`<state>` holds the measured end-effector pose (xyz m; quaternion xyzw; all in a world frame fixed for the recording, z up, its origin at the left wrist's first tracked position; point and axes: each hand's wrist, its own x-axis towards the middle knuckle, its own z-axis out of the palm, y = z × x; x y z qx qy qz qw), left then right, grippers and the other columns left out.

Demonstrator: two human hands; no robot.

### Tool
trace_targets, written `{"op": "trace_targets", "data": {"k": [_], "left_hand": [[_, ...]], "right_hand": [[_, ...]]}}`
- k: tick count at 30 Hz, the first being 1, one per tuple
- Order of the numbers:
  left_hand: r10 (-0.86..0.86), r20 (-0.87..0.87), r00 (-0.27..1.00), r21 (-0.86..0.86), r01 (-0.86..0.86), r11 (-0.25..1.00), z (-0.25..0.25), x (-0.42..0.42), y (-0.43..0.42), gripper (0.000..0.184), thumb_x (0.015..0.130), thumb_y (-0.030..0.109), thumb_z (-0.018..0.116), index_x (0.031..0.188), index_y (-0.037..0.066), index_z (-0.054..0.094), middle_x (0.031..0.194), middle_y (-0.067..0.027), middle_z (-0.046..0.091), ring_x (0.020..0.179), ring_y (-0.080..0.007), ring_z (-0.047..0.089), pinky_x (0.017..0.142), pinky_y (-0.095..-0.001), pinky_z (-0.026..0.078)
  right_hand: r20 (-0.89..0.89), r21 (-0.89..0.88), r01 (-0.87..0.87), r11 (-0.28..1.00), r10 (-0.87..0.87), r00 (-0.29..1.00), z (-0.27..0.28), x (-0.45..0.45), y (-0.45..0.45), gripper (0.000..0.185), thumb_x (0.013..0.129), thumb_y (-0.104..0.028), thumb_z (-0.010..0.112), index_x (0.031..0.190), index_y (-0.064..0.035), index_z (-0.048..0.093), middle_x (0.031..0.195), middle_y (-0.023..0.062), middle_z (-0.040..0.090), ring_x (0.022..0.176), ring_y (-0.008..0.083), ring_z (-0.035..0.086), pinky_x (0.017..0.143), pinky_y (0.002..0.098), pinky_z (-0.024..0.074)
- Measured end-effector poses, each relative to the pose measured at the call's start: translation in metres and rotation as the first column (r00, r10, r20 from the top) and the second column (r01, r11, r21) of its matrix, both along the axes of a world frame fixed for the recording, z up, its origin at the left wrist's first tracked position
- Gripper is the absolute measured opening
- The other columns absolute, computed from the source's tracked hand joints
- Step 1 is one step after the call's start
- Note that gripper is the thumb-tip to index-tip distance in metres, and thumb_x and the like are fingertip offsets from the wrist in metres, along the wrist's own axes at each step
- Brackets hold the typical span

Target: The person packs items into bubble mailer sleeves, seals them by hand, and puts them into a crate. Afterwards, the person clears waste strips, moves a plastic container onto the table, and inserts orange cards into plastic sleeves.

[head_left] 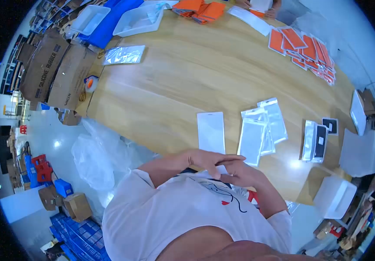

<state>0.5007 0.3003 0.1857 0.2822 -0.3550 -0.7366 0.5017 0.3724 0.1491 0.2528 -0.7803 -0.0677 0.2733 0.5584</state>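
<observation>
My left hand (pixel 205 162) and my right hand (pixel 243 175) meet close to my shirt at the table's near edge. Between the fingers of both is a small white piece (pixel 221 169), mostly covered, so its kind does not show. The left fingers reach across above the right hand, with the left thumb bent down against the piece. Just beyond my left hand lies a flat white card (pixel 211 132) with a slot at its top. Several silvery-white clear-front pouches (pixel 252 138) overlap beyond my right hand.
Right on the table (pixel 174 87) are a pouch with a black item (pixel 314 142) and a small black square (pixel 330 126). Orange packets (pixel 311 50) lie far right; orange pieces (pixel 199 10) and a white tray (pixel 138 21) stand at the back. Another person's hand (pixel 272 12) shows there. Cardboard boxes (pixel 57 71) stand left.
</observation>
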Motion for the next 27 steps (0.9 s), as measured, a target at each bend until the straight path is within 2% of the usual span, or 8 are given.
{"op": "trace_targets", "data": {"k": [6,10,11,14,16,20,25,27], "left_hand": [[0.128,-0.18,0.975,0.166,-0.098,0.981,-0.019,0.036,0.012,0.1,0.064,0.025,0.074,0.148,0.007,0.023,0.141,-0.0135,0.038,0.126,-0.0258,0.038,0.106,-0.0359,0.026],[0.319,-0.171,0.932,0.181,-0.288,0.94,-0.025,0.099,0.019,0.096,0.066,0.017,0.074,0.147,0.008,0.024,0.138,-0.0138,0.041,0.122,-0.0247,0.042,0.103,-0.0346,0.031],[0.389,-0.103,0.915,0.184,-0.367,0.912,-0.031,0.118,0.022,0.093,0.067,0.012,0.073,0.147,0.01,0.025,0.135,-0.0141,0.044,0.119,-0.024,0.044,0.1,-0.0338,0.034],[0.523,-0.026,0.852,0.22,-0.506,0.834,-0.061,0.172,0.048,0.093,0.067,0.006,0.073,0.147,0.013,0.025,0.13,-0.0157,0.048,0.115,-0.0241,0.047,0.095,-0.0345,0.039],[0.619,0.018,0.785,0.292,-0.596,0.748,-0.081,0.204,0.072,0.097,0.064,0.003,0.074,0.147,0.014,0.025,0.129,-0.0174,0.05,0.112,-0.0253,0.05,0.091,-0.0362,0.043],[0.742,-0.054,0.669,0.448,-0.648,0.616,-0.102,0.243,0.109,0.097,0.064,0.0,0.075,0.146,0.013,0.026,0.126,-0.0164,0.052,0.109,-0.0233,0.051,0.09,-0.0323,0.043],[0.837,-0.138,0.53,0.51,-0.686,0.519,-0.13,0.252,0.132,0.101,0.061,-0.003,0.077,0.146,0.014,0.026,0.13,-0.0148,0.05,0.111,-0.0214,0.051,0.093,-0.0323,0.042],[0.841,-0.131,0.525,0.508,-0.693,0.512,-0.139,0.255,0.133,0.101,0.061,-0.003,0.078,0.146,0.014,0.026,0.131,-0.0147,0.049,0.112,-0.0214,0.05,0.094,-0.0324,0.041]], "right_hand": [[-0.03,0.123,-0.119,0.985,0.123,0.992,-0.028,0.069,-0.001,0.018,0.081,-0.011,0.064,0.095,0.0005,0.061,0.097,0.0107,0.064,0.085,0.0256,0.058,0.076,0.0351,0.0456],[0.201,0.23,-0.065,0.971,0.018,0.979,-0.014,0.162,-0.019,0.024,0.081,-0.009,0.064,0.104,-0.0022,0.063,0.107,0.0077,0.064,0.095,0.0234,0.059,0.081,0.0326,0.0463],[-0.011,0.237,0.043,0.971,-0.041,0.999,-0.022,0.182,-0.036,0.032,0.081,-0.009,0.065,0.113,-0.0045,0.063,0.111,0.0047,0.063,0.098,0.02,0.059,0.085,0.0291,0.0458],[-0.097,0.129,0.488,0.864,-0.478,0.873,-0.066,0.281,-0.087,0.028,0.084,-0.01,0.065,0.111,-0.0018,0.064,0.101,0.0035,0.067,0.086,0.0143,0.06,0.078,0.026,0.0477],[0.244,-0.191,0.677,0.711,-0.634,0.734,-0.113,0.361,-0.118,0.025,0.087,-0.015,0.063,0.108,-0.0018,0.066,0.09,0.0029,0.067,0.078,0.0115,0.059,0.072,0.0223,0.047],[0.641,-0.52,0.673,0.525,-0.281,0.714,-0.194,0.499,-0.189,0.052,0.081,-0.023,0.061,0.129,-0.0085,0.05,0.113,0.0117,0.062,0.1,0.027,0.06,0.083,0.0343,0.0475],[0.654,-0.751,0.656,0.08,0.233,0.72,-0.247,0.616,-0.243,0.058,0.085,-0.018,0.051,0.14,-0.0142,0.036,0.126,0.01,0.056,0.107,0.0292,0.057,0.088,0.0392,0.0468],[0.64,-0.76,0.646,0.076,0.258,0.723,-0.268,0.641,-0.271,0.056,0.085,-0.018,0.05,0.14,-0.0146,0.037,0.125,0.01,0.056,0.105,0.0299,0.057,0.087,0.0399,0.0473]]}}
